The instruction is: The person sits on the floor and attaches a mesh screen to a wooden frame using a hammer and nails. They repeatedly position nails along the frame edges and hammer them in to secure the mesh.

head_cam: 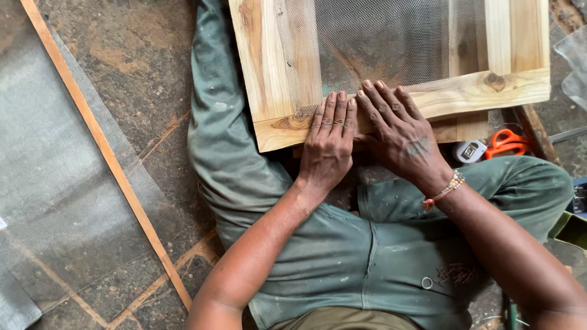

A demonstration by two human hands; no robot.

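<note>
Head view, looking down on a seated person in green work trousers (367, 263) on a stone floor (140, 67).

Wooden frame (403, 101): pale planks with visible knots, lying flat across the person's lap and legs and running out of the top of the view. Grey wire mesh (379, 43) covers its opening and overlaps the lower rail.

Left hand (329, 143): palm down, flat on the lower rail of the frame. Fingers (335, 113) extended straight and held close together, tips at the mesh edge. Nothing gripped; the hand only presses on wood and mesh.

Right hand (400, 131): also palm down, on the same rail, just beside the left hand and touching it at the index side. Fingers (382, 101) slightly spread, flat, tips on the mesh edge. Nothing enclosed. Beaded bracelet (445, 189) on the wrist.

Surroundings: a tape measure (469, 151) lies on the floor just below the frame's right corner, with orange-handled scissors (506, 142) just beside it, partly under the frame. At left, a thin wooden strip (107, 153) runs diagonally across the floor, and a separate sheet of mesh (55, 201) lies beneath and beside it. Another bit of mesh shows at the right edge; I cannot tell what the dark items below it are.
</note>
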